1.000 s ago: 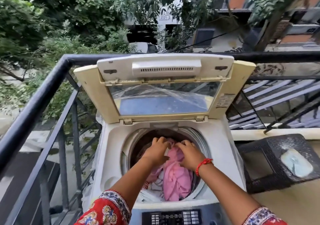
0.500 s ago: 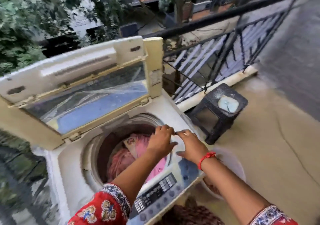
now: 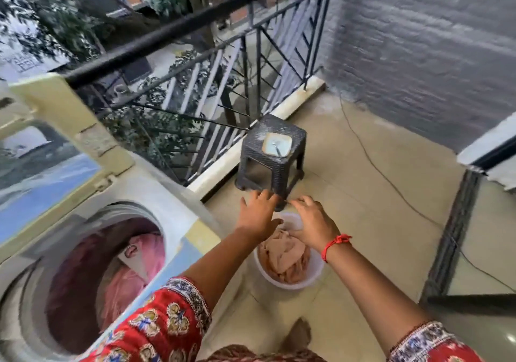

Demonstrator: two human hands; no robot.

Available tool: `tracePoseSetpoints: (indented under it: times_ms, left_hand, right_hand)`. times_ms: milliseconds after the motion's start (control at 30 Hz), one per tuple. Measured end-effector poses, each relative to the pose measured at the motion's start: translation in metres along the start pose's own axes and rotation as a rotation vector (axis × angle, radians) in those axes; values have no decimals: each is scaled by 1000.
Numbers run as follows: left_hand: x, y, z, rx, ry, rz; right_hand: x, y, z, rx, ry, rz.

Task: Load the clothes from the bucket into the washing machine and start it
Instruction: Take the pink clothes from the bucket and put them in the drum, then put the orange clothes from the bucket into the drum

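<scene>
My left hand (image 3: 258, 212) and right hand (image 3: 314, 222) hang over the bucket (image 3: 290, 283), fingers spread and loose, holding nothing, neither yet touching the cloth as far as I can tell. Directly under my palms lies the peach cloth (image 3: 282, 255), crumpled in the bucket on the floor. Just beyond my fingertips stands a dark stool (image 3: 272, 160). Off to my left is the washer (image 3: 156, 194), lid (image 3: 55, 144) propped up, with pink clothes (image 3: 134, 261) already in the drum. So I judge the loading partly done: this cloth at least must go across, then the lid comes down and the machine gets started. My hands cover the bucket's far rim, so I cannot say how much it holds. The control panel is hidden beneath my left sleeve (image 3: 167, 322), and the picture is smeared.
</scene>
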State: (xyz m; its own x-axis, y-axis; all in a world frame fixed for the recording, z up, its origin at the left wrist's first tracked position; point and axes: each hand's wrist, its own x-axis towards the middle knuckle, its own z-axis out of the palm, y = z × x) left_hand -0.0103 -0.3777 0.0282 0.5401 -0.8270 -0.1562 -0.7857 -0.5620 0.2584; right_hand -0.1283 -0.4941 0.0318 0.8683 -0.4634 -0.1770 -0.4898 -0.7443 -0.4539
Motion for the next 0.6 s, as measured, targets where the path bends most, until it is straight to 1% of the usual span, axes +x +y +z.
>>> tracePoseSetpoints:
  times_ms: [133, 267, 433, 600]
  left_hand:
    - [32, 43, 38, 7, -65, -10]
    - [47, 61, 74, 18, -108, -51]
    - [59, 64, 104, 118, -243, -56]
    - [79, 59, 134, 156, -306, -51]
  right_hand:
    - [-1, 70, -5, 6, -61, 46]
    - [2, 119, -1, 4, -141, 75]
    - [13, 149, 19, -7, -227, 81]
    - [35, 163, 55, 2, -260, 90]
